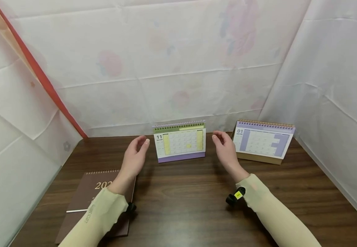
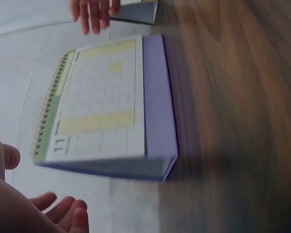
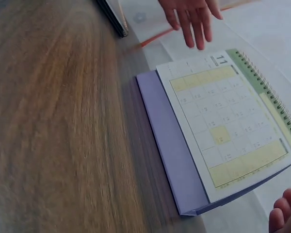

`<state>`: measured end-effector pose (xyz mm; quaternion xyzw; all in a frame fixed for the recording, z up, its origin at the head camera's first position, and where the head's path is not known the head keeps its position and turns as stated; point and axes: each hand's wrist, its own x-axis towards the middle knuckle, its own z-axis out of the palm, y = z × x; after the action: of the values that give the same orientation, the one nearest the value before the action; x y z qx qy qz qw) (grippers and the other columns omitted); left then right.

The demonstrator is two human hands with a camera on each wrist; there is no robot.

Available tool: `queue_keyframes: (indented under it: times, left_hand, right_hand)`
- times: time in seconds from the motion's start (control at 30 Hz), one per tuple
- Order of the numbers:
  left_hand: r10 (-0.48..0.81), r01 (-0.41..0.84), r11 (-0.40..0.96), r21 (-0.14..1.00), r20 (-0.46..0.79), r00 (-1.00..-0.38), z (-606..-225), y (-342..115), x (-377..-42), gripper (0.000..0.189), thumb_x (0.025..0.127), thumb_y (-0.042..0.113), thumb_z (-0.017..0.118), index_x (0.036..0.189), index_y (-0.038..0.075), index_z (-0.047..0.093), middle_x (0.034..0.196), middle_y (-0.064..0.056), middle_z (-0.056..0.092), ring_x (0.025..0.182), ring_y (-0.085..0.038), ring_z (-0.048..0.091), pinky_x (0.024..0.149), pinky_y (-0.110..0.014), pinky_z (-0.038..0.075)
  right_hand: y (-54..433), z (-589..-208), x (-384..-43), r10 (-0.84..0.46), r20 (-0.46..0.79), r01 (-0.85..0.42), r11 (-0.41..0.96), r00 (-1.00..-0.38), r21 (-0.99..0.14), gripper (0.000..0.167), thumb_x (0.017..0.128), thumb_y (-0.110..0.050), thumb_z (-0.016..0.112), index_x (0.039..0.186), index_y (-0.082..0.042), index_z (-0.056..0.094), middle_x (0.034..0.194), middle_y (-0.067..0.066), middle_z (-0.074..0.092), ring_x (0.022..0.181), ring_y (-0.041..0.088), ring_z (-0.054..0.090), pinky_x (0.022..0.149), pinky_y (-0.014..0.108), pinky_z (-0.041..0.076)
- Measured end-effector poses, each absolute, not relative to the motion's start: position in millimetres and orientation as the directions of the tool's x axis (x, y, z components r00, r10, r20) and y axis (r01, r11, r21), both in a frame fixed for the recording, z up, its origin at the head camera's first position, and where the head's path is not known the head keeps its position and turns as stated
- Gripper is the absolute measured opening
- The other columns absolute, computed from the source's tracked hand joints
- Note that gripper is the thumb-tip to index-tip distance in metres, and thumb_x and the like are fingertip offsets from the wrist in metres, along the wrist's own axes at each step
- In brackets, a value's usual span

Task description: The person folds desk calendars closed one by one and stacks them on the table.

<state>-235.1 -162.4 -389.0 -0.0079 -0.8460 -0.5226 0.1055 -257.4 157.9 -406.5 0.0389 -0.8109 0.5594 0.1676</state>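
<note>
Propped by its tented purple card base (image 1: 181,158), the white spiral-bound paper calendar (image 1: 181,142) is flanked by empty, relaxed hands (image 1: 134,155) (image 1: 227,152) at nine and three o'clock.

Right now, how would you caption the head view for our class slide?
The left hand and right hand flank the middle calendar without touching it.

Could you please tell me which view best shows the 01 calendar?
The head view, where the 01 calendar faces the camera nearly whole. The left wrist view catches only part, at its top edge; the right wrist view shows none.
</note>
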Motion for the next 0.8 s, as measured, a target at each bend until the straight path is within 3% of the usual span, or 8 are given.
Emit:
queue_keyframes:
  times: [0.13,0.33,0.5,0.7,0.8]
  left_hand:
    - [-0.125,0.058,0.379,0.924,0.113,-0.986,-394,-148,-243,0.065,0.104,0.048,0.046,0.151,0.005,0.038,0.151,-0.013,0.042,0.141,-0.027,0.035,0.114,-0.046,0.028]
    - [-0.124,0.021,0.289,0.957,0.060,-0.990,-396,-134,-252,0.066,0.105,0.045,0.045,0.154,0.004,0.031,0.155,-0.012,0.037,0.143,-0.024,0.031,0.116,-0.042,0.027]
    - [-0.092,0.012,0.257,0.966,0.036,-0.995,-396,-129,-257,0.067,0.105,0.047,0.044,0.156,0.007,0.027,0.156,-0.011,0.034,0.143,-0.023,0.032,0.115,-0.043,0.027]
    - [-0.049,-0.004,0.252,0.968,0.009,-0.999,-398,-131,-258,0.071,0.104,0.051,0.043,0.158,0.009,0.023,0.159,-0.009,0.030,0.144,-0.024,0.029,0.116,-0.046,0.026]
    - [-0.031,-0.002,0.248,0.969,0.006,-1.000,-399,-131,-260,0.070,0.104,0.050,0.043,0.158,0.010,0.024,0.159,-0.009,0.031,0.144,-0.025,0.030,0.116,-0.046,0.025]
  right_hand:
    - [153,-408,-267,0.065,0.237,-0.197,0.368,-0.969,-0.909,0.048,0.106,-0.032,0.049,0.146,-0.004,0.047,0.144,0.013,0.049,0.136,0.027,0.042,0.111,0.043,0.033]
    - [143,-410,-274,-0.014,0.162,-0.157,0.338,-0.987,-0.928,0.058,0.107,-0.038,0.044,0.155,-0.008,0.033,0.156,0.011,0.037,0.144,0.024,0.032,0.114,0.043,0.029]
    - [139,-409,-275,-0.068,0.156,-0.169,0.268,-0.985,-0.949,0.060,0.108,-0.038,0.041,0.157,-0.007,0.027,0.158,0.011,0.033,0.142,0.026,0.035,0.113,0.045,0.032]
    - [136,-407,-270,-0.065,0.139,-0.151,0.283,-0.988,-0.947,0.060,0.108,-0.039,0.042,0.157,-0.008,0.027,0.159,0.011,0.032,0.144,0.023,0.032,0.112,0.043,0.033]
    - [138,-408,-268,-0.043,0.124,-0.131,0.294,-0.991,-0.947,0.061,0.108,-0.039,0.041,0.157,-0.008,0.028,0.158,0.012,0.034,0.139,0.027,0.039,0.109,0.044,0.038]
